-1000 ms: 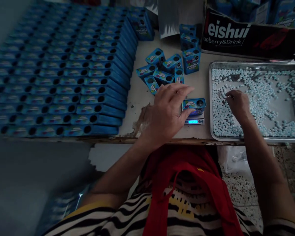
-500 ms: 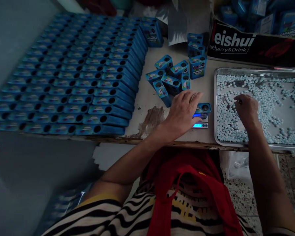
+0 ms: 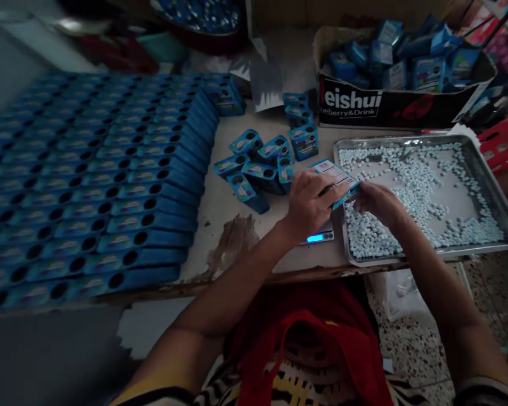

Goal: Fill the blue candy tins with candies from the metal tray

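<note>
My left hand point(image 3: 311, 200) grips a small blue candy box point(image 3: 335, 176), tipped on its side with a printed white panel facing up. It is held above a small digital scale point(image 3: 320, 237) with a lit blue display. My right hand point(image 3: 381, 204) is at the box's right end, over the tray's left edge, its fingers curled together; what they hold, if anything, is hidden. Pale blue candies point(image 3: 423, 169) lie scattered in the metal tray point(image 3: 432, 255). Several blue boxes point(image 3: 262, 175) stand loosely grouped to the left of the box in my hand.
Rows of blue boxes point(image 3: 122, 186) fill the table's left side. Behind the tray, a black carton point(image 3: 406, 110) holds more boxes. A dark bowl of blue wrapped pieces point(image 3: 203, 22) sits at the back, and a red plastic item point(image 3: 502, 144) lies right. The table edge point(image 3: 279, 276) is worn.
My left hand has lifted the box off the scale and tipped it. My right hand has moved left from the candies to the box's end. The camera view has shifted.
</note>
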The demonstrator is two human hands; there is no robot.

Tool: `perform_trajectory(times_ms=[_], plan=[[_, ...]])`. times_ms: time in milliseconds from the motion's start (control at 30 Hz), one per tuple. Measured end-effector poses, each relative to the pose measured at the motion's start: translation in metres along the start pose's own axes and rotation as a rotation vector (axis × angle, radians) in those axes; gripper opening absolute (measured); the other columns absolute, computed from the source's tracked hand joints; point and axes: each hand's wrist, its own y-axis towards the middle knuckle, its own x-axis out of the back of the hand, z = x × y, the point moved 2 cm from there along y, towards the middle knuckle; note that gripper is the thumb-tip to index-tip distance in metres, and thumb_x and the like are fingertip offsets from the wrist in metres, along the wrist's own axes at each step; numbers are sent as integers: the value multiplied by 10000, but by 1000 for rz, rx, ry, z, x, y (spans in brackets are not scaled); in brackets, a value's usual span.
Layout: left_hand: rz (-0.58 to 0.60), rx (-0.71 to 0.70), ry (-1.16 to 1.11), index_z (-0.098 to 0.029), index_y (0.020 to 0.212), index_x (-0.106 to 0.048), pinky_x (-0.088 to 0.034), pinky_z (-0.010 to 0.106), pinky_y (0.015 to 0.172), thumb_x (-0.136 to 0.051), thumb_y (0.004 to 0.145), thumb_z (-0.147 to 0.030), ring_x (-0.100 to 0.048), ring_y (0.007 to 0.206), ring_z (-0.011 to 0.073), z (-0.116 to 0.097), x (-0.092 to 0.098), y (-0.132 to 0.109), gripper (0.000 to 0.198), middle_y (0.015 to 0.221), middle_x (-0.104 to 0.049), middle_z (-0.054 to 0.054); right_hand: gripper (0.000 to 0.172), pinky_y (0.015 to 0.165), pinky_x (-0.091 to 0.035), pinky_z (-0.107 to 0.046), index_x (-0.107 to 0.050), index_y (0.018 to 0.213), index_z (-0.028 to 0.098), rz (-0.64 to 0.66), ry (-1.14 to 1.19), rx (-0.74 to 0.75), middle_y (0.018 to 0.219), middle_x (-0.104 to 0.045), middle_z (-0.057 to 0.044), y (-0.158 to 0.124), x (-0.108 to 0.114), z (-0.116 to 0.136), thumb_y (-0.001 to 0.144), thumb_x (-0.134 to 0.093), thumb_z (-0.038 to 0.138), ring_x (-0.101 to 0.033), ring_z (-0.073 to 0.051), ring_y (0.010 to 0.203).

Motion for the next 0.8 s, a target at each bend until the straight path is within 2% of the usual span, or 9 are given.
perform_trajectory(times_ms=[133, 300, 400, 467, 500, 567, 600, 700, 800], plan=[[30, 33, 63, -339, 1301, -794, -505, 477, 1011, -711, 988, -259, -631, 1069, 301, 6, -29, 11, 334, 1163, -743, 79, 107, 545, -583, -228, -714, 860, 171, -9, 222, -132, 806, -818, -95, -3, 0, 1, 826, -717, 273, -689, -151, 608], [-65, 147, 12, -292, 1213, -786, -521, 456, 981, -777, 916, -194, -644, 1007, 286, 9, -38, 15, 314, 1041, -713, 60, 264, 604, -595, -257, -768, 1026, 164, -39, 187, -92, 953, -853, -114, -7, 9, 1, 774, -713, 223, -694, -158, 680], [-111, 270, -41, -258, 1174, -740, -543, 447, 1017, -821, 894, -233, -669, 1069, 284, 10, -27, 22, 292, 1093, -726, 56, 340, 848, -656, -413, -788, 1177, 197, -135, -153, 92, 1102, -846, -129, -12, 15, 2, 891, -708, 363, -763, -238, 896], [-136, 361, -105, -241, 1169, -704, -566, 428, 1021, -853, 876, -265, -691, 1104, 277, 13, -13, 30, 330, 1149, -737, 54, 337, 1111, -568, -598, -803, 1201, 223, -296, -561, 309, 1273, -810, -162, -18, 20, 4, 960, -657, 408, -730, -351, 1240], [-133, 403, -153, -237, 1175, -692, -583, 415, 999, -869, 866, -281, -705, 1087, 269, 17, -4, 35, 359, 1152, -744, 51, 325, 1212, -464, -682, -811, 1190, 226, -410, -776, 420, 1379, -768, -186, -21, 23, 4, 966, -650, 399, -636, -410, 1413], [-104, 467, -249, -230, 1201, -682, -612, 391, 933, -893, 853, -308, -732, 1018, 254, 35, 20, 49, 415, 1114, -756, 43, 373, 1289, -307, -772, -798, 1263, 221, -571, -1053, 525, 1608, -610, -222, -25, 30, 0, 1003, -636, 434, -435, -490, 1603], [-94, 483, -275, -226, 1219, -679, -621, 388, 916, -897, 850, -312, -740, 999, 251, 48, 35, 58, 437, 1101, -762, 41, 401, 1281, -330, -765, -782, 1308, 225, -576, -1121, 550, 1641, -568, -230, -24, 33, -4, 1031, -616, 463, -422, -493, 1612], [-129, 431, -195, -225, 1276, -672, -610, 429, 1034, -881, 831, -258, -733, 1132, 276, 111, 92, 95, 493, 1218, -763, 57, 416, 1218, -434, -750, -750, 1342, 250, -512, -1235, 620, 1567, -612, -226, -17, 38, -17, 1069, -571, 508, -529, -485, 1527], [-107, 356, -38, -224, 1302, -680, -528, 478, 1182, -858, 764, -171, -682, 1274, 301, 195, 142, 134, 569, 1374, -721, 83, 413, 1155, -510, -723, -715, 1377, 265, -433, -1310, 673, 1514, -644, -212, -12, 34, -27, 1078, -556, 501, -611, -475, 1434]])
